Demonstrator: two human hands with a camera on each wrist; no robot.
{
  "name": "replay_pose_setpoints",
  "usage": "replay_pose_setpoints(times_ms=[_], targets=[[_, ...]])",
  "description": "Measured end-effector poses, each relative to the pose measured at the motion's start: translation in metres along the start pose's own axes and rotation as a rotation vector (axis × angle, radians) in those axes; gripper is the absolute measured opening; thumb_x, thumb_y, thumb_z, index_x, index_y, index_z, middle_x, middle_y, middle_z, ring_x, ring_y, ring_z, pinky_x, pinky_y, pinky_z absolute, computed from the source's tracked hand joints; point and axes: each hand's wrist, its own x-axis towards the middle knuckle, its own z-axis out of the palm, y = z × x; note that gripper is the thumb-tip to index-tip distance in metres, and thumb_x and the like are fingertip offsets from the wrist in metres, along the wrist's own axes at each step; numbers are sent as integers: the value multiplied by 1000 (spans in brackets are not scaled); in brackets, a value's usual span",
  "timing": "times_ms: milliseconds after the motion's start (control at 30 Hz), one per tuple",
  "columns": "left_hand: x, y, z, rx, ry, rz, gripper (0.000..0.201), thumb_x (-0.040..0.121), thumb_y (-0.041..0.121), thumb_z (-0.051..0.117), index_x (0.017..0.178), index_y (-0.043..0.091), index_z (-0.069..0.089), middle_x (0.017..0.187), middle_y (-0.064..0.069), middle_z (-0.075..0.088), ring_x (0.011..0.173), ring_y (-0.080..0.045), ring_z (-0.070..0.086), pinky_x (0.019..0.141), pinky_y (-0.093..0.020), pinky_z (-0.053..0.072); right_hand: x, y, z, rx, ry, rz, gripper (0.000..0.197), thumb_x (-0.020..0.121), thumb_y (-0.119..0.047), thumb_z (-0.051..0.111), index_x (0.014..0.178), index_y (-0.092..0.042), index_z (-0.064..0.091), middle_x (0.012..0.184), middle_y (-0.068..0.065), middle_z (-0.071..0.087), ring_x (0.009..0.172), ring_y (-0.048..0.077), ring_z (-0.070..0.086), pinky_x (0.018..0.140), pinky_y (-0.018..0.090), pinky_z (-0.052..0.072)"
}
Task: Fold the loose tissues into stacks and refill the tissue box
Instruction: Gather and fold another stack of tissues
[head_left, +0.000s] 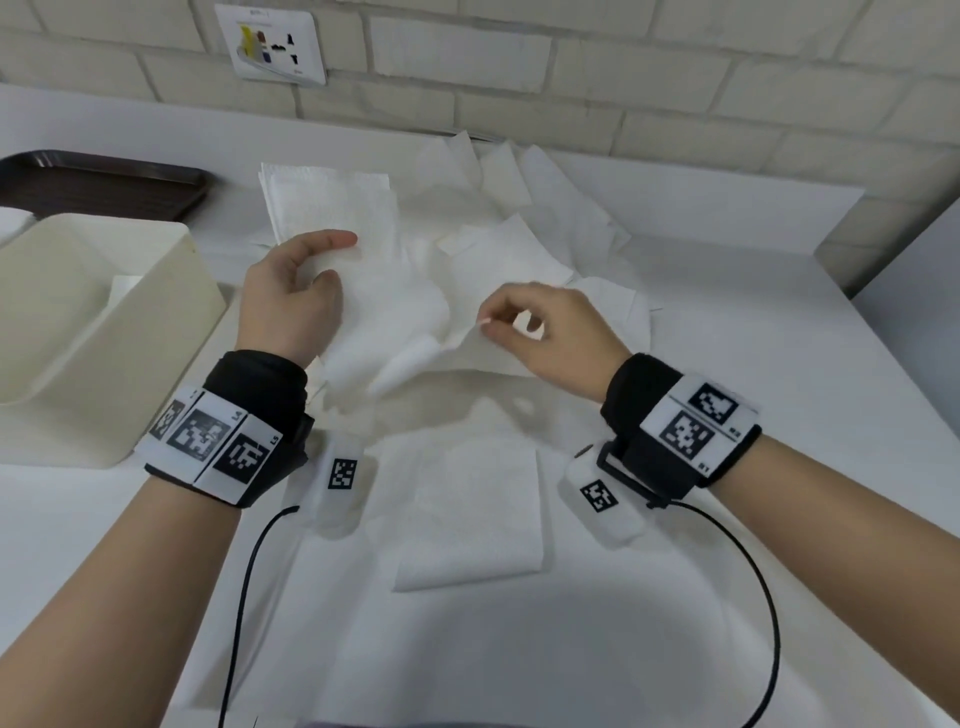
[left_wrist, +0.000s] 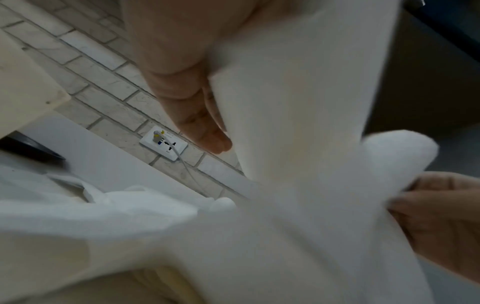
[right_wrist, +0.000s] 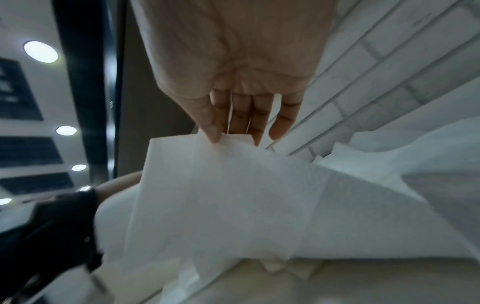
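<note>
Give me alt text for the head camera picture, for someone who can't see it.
Two hands hold one loose tissue above a white table: the left hand grips one side, the right hand pinches an edge. A folded stack lies near the person, a cream tissue box stands at left, more loose tissues behind.

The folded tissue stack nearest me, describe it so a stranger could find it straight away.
Start at the cream tissue box on the left of the white table, then move right, to the spot below the two wrists. The folded tissue stack lies flat and squared there, apart from the crumpled loose tissues further back.
</note>
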Motion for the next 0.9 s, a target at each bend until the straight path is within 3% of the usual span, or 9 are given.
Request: replay_pose_setpoints(times_ms=[100, 167, 233, 467, 567, 667, 767, 900], targets=[[2, 3, 1, -30, 22, 27, 41, 83, -3, 44, 102, 28, 63, 112, 1, 61, 80, -8, 59, 66, -13, 49, 12, 3, -10, 94, 154, 56, 10, 90, -8, 55, 83, -15, 59, 74, -15, 55, 68, -10, 51, 68, 4, 38], [4, 5, 0, -38, 41, 41, 40, 82, -2, 48, 103, 29, 62, 117, 3, 60, 105, -14, 59, 89, -24, 50, 19, 5, -15, 118, 233, 83, 11, 91, -8, 53, 83, -15, 56, 73, -16, 53, 65, -10, 49, 67, 4, 38], [7, 5, -1, -21, 50, 57, 40, 80, 1, 53, 108, 29, 61, 122, 2, 57, 115, -15, 54, 100, -33, 45, 25, 8, -19, 132, 301, 106, 12, 91, -7, 52, 84, -16, 55, 73, -16, 51, 66, -8, 48, 67, 4, 38], [14, 7, -7, -20, 139, 88, 52, 76, -1, 60, 122, 22, 54, 129, 0, 48, 116, -18, 52, 100, -37, 46, 46, 12, -36, 205, 474, 249, 22, 95, -12, 46, 75, -22, 45, 72, -11, 46, 66, 1, 43, 60, 5, 37], [16, 9, -7, -18, 156, 100, 55, 75, -3, 60, 123, 21, 53, 123, 6, 48, 118, -17, 49, 102, -37, 44, 55, 16, -46, 226, 504, 325, 21, 96, -11, 41, 78, -23, 42, 72, -9, 44, 64, 3, 41, 58, 12, 36], [19, 9, -7, -19, 186, 118, 54, 76, -3, 59, 124, 20, 52, 125, 4, 49, 115, -12, 50, 102, -35, 43, 61, 16, -53, 216, 542, 342, 17, 95, -4, 35, 93, -17, 46, 69, -8, 40, 61, 5, 40, 55, 15, 35], [24, 10, -11, -30, 227, 140, 54, 74, 2, 59, 123, 23, 53, 133, -2, 47, 121, -13, 47, 104, -38, 41, 69, 15, -62, 214, 585, 343, 26, 93, -2, 32, 102, -16, 52, 69, -10, 42, 61, 6, 42, 56, 18, 38], [29, 12, -11, 13, 222, 170, 52, 77, 2, 60, 125, 20, 52, 132, 1, 47, 122, -9, 44, 107, -29, 37, 80, 16, -70, 222, 631, 340, 11, 97, -13, 37, 93, -16, 48, 75, -10, 45, 70, 8, 47, 63, 18, 41]])
